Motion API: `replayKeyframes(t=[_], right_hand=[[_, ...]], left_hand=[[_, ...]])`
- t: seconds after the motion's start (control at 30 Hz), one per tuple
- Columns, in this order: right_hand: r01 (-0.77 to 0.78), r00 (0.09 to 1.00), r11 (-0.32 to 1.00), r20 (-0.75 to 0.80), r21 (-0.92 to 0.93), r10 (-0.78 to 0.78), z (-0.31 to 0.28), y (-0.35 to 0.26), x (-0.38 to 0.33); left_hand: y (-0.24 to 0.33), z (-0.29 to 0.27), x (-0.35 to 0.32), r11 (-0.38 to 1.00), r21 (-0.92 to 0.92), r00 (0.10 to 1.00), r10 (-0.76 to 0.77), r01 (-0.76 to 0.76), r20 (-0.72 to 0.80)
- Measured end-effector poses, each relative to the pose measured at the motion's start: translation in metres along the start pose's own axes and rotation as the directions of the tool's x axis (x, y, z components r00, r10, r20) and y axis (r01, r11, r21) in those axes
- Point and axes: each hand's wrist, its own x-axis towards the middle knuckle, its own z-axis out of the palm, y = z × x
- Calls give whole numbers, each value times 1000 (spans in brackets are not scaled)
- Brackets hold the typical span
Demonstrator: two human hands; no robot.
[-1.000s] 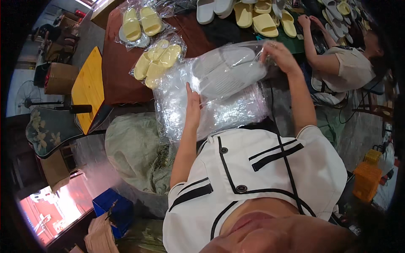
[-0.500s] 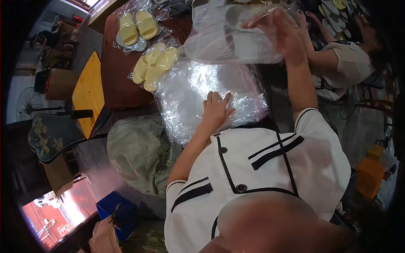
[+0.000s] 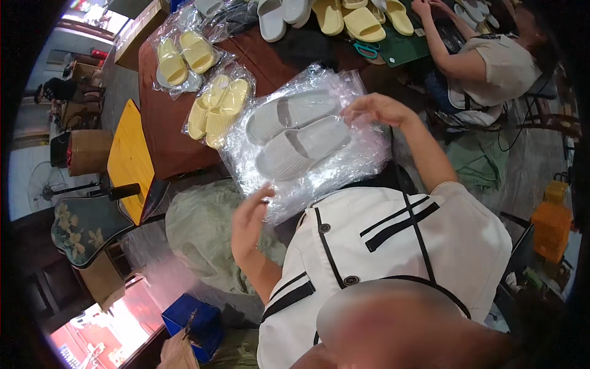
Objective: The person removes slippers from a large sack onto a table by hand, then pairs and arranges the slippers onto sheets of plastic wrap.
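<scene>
A pair of light grey slippers (image 3: 298, 138) lies side by side on a stack of clear plastic bags (image 3: 239, 163) in front of me. Glare hides whether film also covers them. My right hand (image 3: 382, 111) is at the heel end of the slippers, its fingers stretched toward them and slightly apart. Near the lower left edge of the stack is my left hand (image 3: 249, 221), fingers spread and holding nothing.
Bagged yellow slippers (image 3: 218, 111) lie on the brown-covered table (image 3: 178, 144), with another bagged yellow pair (image 3: 184, 58) behind. Loose yellow slippers (image 3: 364, 24), grey slippers (image 3: 272, 19) and teal scissors (image 3: 367, 49) are farther back. A co-worker (image 3: 491, 67) sits at right.
My right hand has come down and nearer from above the stack, where it held a clear bag. The grey slippers now lie on the stack. My left hand moved left off the bags.
</scene>
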Motion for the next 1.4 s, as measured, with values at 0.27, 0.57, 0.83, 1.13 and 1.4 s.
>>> replayKeyframes(t=[0.27, 0.57, 0.83, 1.13, 1.4], right_hand=[[151, 948, 702, -98, -696, -301, 0, -37, 28], [-136, 986, 398, -162, -907, -30, 2, 35, 87], [-39, 984, 85, -53, -996, -169, 23, 10, 75], [-127, 991, 908, -98, -398, 96, 6, 19, 77], [159, 977, 804, -25, -573, -211, 1, 36, 69]], left_hand=[[-88, 12, 102, 832, 545, 832, 227, 104, -506], [-142, 41, 106, 655, 732, 761, 374, 188, -530], [-155, 34, 113, 709, 694, 754, 385, 128, -532], [-143, 35, 109, 798, 599, 753, 353, 68, -555], [-149, 36, 109, 810, 581, 768, 326, 74, -551]])
